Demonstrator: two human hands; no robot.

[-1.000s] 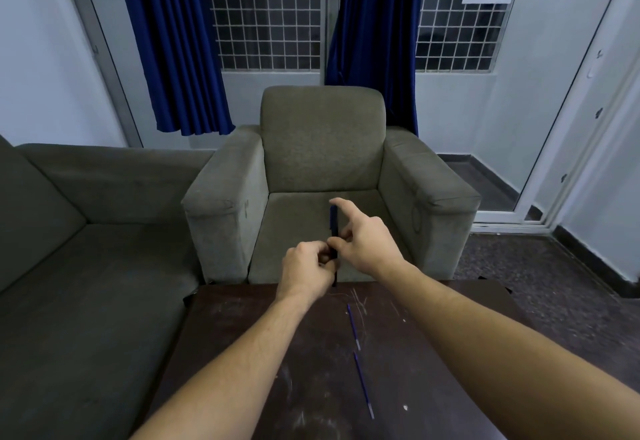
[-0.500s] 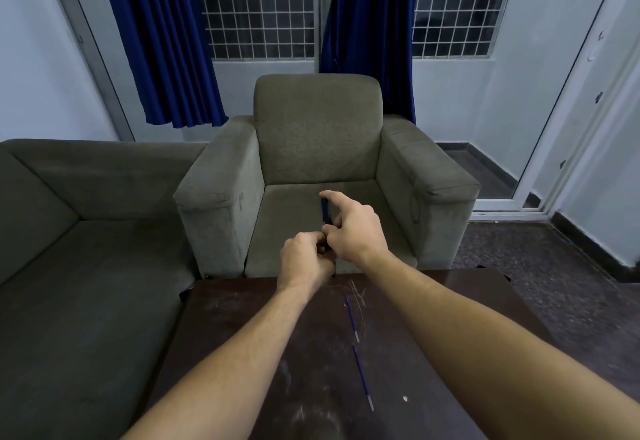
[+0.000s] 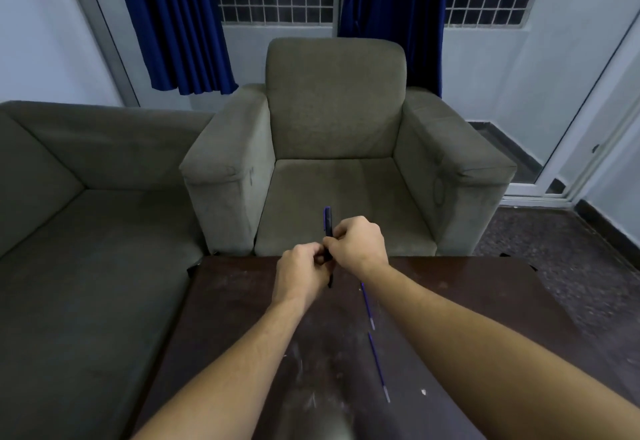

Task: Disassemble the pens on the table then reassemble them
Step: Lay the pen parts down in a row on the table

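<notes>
A dark blue pen (image 3: 328,221) stands upright between my two hands above the far edge of the dark wooden table (image 3: 242,318). My right hand (image 3: 358,242) grips its upper half with curled fingers. My left hand (image 3: 299,275) holds its lower half, whose tip (image 3: 330,280) pokes out below. Two thin blue refills lie on the table: one (image 3: 367,304) just below my right wrist, the other (image 3: 377,365) nearer to me.
A grey armchair (image 3: 336,148) stands right behind the table's far edge. A grey sofa (image 3: 86,231) lines the left side. Blue curtains (image 3: 173,20) and barred windows are at the back, a glass door (image 3: 595,121) at the right.
My right index finger, straight along the pen before, has curled round it. Both hands sit lower in the view as my head tilted up.
</notes>
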